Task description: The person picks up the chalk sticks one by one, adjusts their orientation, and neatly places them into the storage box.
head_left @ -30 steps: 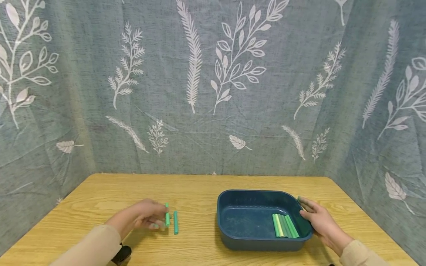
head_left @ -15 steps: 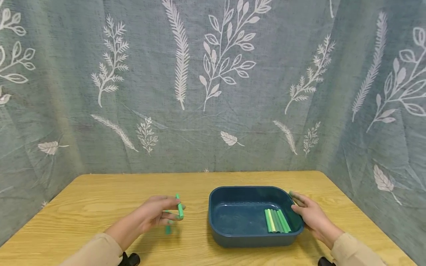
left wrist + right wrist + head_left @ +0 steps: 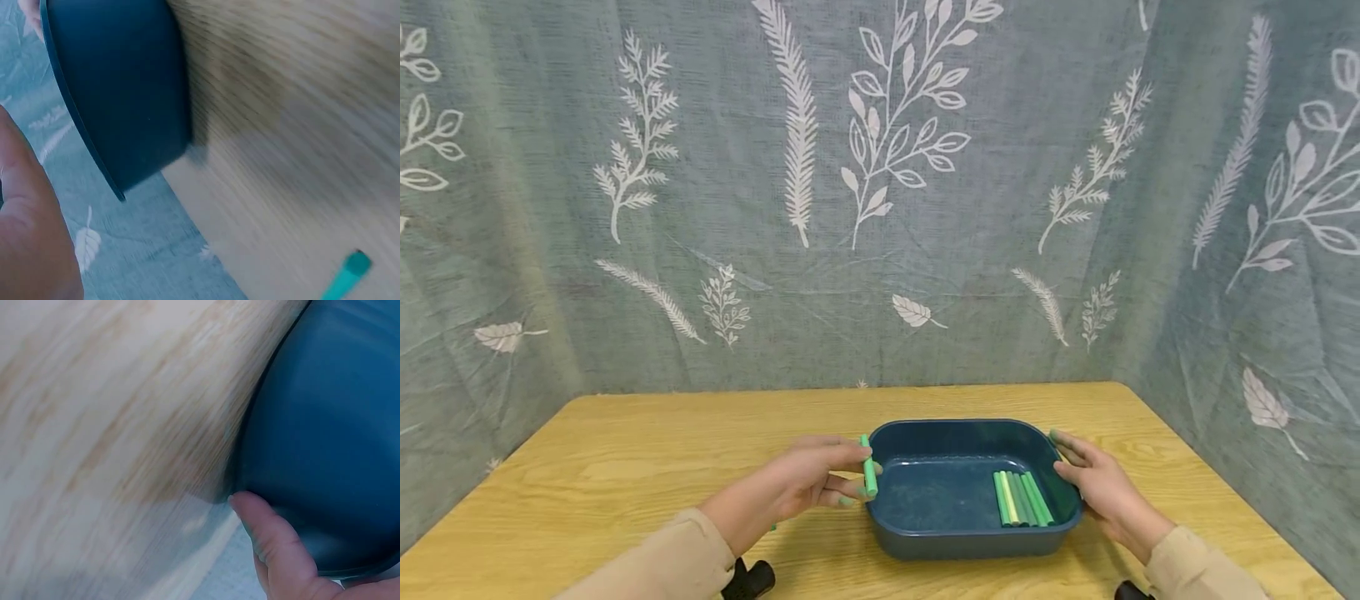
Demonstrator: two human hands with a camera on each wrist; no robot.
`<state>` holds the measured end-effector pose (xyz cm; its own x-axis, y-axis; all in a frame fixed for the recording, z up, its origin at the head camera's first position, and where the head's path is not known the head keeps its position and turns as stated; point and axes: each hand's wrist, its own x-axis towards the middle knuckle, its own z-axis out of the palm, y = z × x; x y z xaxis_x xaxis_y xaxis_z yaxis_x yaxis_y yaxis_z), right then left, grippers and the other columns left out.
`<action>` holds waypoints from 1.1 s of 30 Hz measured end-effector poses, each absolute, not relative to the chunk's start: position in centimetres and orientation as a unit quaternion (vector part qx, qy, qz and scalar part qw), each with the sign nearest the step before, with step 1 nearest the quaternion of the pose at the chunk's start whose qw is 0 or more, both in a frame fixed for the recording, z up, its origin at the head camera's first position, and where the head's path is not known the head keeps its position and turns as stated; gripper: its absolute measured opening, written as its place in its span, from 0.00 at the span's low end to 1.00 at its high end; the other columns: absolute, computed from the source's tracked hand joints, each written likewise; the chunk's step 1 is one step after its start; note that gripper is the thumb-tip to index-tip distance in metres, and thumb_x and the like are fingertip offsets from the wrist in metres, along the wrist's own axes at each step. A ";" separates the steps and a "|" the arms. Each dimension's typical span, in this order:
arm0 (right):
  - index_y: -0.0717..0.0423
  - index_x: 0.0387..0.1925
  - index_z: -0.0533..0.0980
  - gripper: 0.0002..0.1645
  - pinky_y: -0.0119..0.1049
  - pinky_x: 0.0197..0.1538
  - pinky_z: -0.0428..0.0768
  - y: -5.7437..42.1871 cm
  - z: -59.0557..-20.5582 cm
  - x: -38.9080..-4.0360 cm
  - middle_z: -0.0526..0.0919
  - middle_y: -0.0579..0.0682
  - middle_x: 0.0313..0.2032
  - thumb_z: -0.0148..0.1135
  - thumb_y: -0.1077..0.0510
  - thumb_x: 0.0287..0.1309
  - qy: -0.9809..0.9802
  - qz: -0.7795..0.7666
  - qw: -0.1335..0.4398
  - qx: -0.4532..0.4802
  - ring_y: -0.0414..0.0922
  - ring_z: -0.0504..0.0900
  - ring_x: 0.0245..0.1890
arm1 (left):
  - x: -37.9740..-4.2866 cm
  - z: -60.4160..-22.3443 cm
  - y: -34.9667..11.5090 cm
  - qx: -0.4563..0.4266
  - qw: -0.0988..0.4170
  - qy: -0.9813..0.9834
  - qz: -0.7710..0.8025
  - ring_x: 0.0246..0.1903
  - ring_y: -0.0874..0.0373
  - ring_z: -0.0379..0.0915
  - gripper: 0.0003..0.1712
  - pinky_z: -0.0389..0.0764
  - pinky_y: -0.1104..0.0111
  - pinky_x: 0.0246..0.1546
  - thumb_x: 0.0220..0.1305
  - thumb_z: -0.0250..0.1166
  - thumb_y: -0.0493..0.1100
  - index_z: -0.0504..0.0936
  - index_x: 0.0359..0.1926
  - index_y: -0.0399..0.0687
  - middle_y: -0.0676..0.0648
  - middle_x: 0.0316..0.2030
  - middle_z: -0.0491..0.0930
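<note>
My left hand (image 3: 827, 475) pinches a light green chalk-like stick (image 3: 868, 471) between thumb and fingers, at the left rim of a dark blue plastic basin (image 3: 970, 546). My right hand (image 3: 1105, 487) holds the basin's right end, fingers along the outer wall and thumb at the rim. Inside the basin, several green sticks (image 3: 1033, 500) and a pale yellow one (image 3: 1011, 498) lie side by side near the right end. A teal stick (image 3: 347, 275) lies on the table; the left arm hides most of it in the head view.
The wooden table (image 3: 662, 433) bears the basin toward its right half. A grey-green curtain (image 3: 820, 333) with white leaf prints hangs behind the table and along both sides. Dark wrist cameras sit under both sleeves.
My left hand has lifted the light green stick from beside the teal one and carried it right to the basin's left rim. My right hand stays at the basin. The head view has shifted slightly.
</note>
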<state>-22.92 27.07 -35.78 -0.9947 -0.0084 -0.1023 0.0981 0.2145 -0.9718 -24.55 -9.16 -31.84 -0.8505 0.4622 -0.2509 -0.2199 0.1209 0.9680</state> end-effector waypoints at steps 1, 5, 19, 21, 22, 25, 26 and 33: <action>0.68 0.74 0.45 0.33 0.44 0.46 0.82 27.0 -35.8 -22.9 0.43 0.70 0.72 0.41 0.67 0.74 0.778 -0.627 0.043 0.027 0.69 0.59 0.66 | -24.6 -31.8 -8.8 0.086 0.262 0.702 0.656 0.34 0.60 0.83 0.30 0.79 0.77 0.28 0.75 0.53 0.43 0.61 0.66 0.24 0.39 0.50 0.77; 0.69 0.74 0.45 0.33 0.44 0.47 0.82 26.9 -35.9 -22.8 0.43 0.71 0.72 0.41 0.68 0.73 0.776 -0.628 0.050 0.026 0.69 0.59 0.66 | -24.8 -31.5 -7.4 0.087 0.270 0.708 0.647 0.35 0.58 0.83 0.26 0.79 0.77 0.28 0.75 0.53 0.43 0.65 0.63 0.25 0.38 0.51 0.76; 0.67 0.74 0.45 0.33 0.43 0.50 0.81 26.8 -35.9 -23.1 0.42 0.69 0.73 0.41 0.67 0.74 0.770 -0.636 0.043 0.012 0.68 0.55 0.68 | -26.6 -28.5 -1.4 0.081 0.281 0.742 0.603 0.41 0.48 0.83 0.19 0.82 0.72 0.30 0.73 0.54 0.41 0.76 0.56 0.31 0.39 0.51 0.79; 0.66 0.75 0.45 0.33 0.44 0.50 0.82 26.9 -35.9 -23.1 0.42 0.68 0.73 0.40 0.67 0.74 0.770 -0.637 0.043 0.009 0.68 0.56 0.67 | -26.7 -28.0 -0.5 0.086 0.287 0.744 0.597 0.44 0.45 0.82 0.19 0.83 0.71 0.32 0.74 0.54 0.41 0.75 0.57 0.31 0.37 0.52 0.79; 0.66 0.75 0.45 0.33 0.44 0.50 0.81 26.9 -35.9 -23.0 0.42 0.68 0.73 0.40 0.68 0.74 0.770 -0.637 0.043 0.009 0.68 0.56 0.68 | -26.8 -27.7 -0.1 0.090 0.292 0.744 0.595 0.46 0.44 0.82 0.20 0.83 0.71 0.33 0.74 0.54 0.41 0.74 0.59 0.31 0.37 0.52 0.78; 0.66 0.75 0.44 0.33 0.45 0.50 0.82 27.1 -35.9 -23.0 0.41 0.68 0.73 0.40 0.67 0.74 0.770 -0.636 0.046 0.005 0.69 0.55 0.68 | -27.2 -27.2 1.1 0.095 0.303 0.742 0.590 0.49 0.43 0.80 0.20 0.83 0.71 0.34 0.74 0.54 0.40 0.72 0.60 0.31 0.35 0.53 0.78; 0.66 0.75 0.44 0.33 0.45 0.50 0.82 27.1 -35.9 -23.0 0.41 0.68 0.73 0.40 0.67 0.74 0.771 -0.635 0.046 0.005 0.69 0.55 0.67 | -27.4 -27.1 1.5 0.093 0.306 0.742 0.590 0.49 0.42 0.80 0.20 0.83 0.71 0.33 0.74 0.54 0.40 0.72 0.60 0.31 0.35 0.54 0.77; 0.66 0.75 0.44 0.33 0.47 0.50 0.81 27.5 -35.9 -22.9 0.42 0.69 0.73 0.41 0.66 0.74 0.773 -0.633 0.043 0.009 0.69 0.55 0.67 | -28.8 -28.3 4.4 0.073 0.338 0.757 0.555 0.50 0.40 0.79 0.20 0.83 0.65 0.40 0.73 0.55 0.37 0.72 0.60 0.28 0.31 0.55 0.76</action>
<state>-22.94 27.49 -35.92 -0.9960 -0.0406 -0.0790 0.0694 0.1994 -0.9774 -28.82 4.40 -28.26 -0.7609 0.4850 -0.4310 -0.2654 0.3735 0.8888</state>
